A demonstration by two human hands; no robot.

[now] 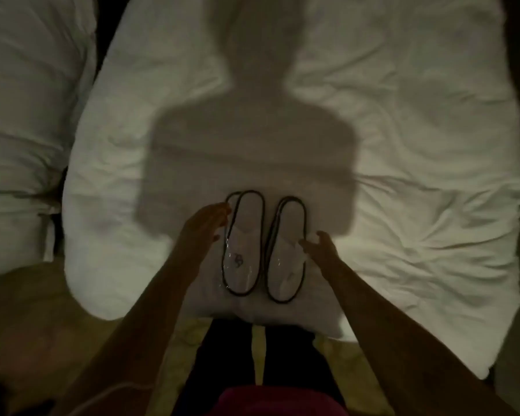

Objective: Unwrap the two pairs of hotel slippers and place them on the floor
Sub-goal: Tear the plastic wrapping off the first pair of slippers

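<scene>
Your left hand sits at the outer left edge of the left slipper pair, fingers loosely spread and curled, fingertips near or touching the dark rim at the far end; contact is hard to confirm in this light, nothing is clamped. Your right hand is open too, fingers spread, tips at the right edge of the right slipper pair around its middle; whether it touches the wrap or just hovers, can't tell. Both pairs lie side by side, just apart, on the white duvet near the bed's near edge, long axes pointing away from you. Each looks like two slippers stacked, doubled dark piping shows at the far ends. Glints on the surface suggest clear plastic wrap still on both; the wrap's edges are not readable. There is a dark mark on the left pair's toe panel, too blurred to read. Your shadow covers the slippers and the middle of the duvet, so detail there is poor. A pillow sits at left, cut off by the frame. Yellowish floor shows below the bed edge, partly hidden by your forearms and dark trousers. The right edge of the frame is too dark to make out.
</scene>
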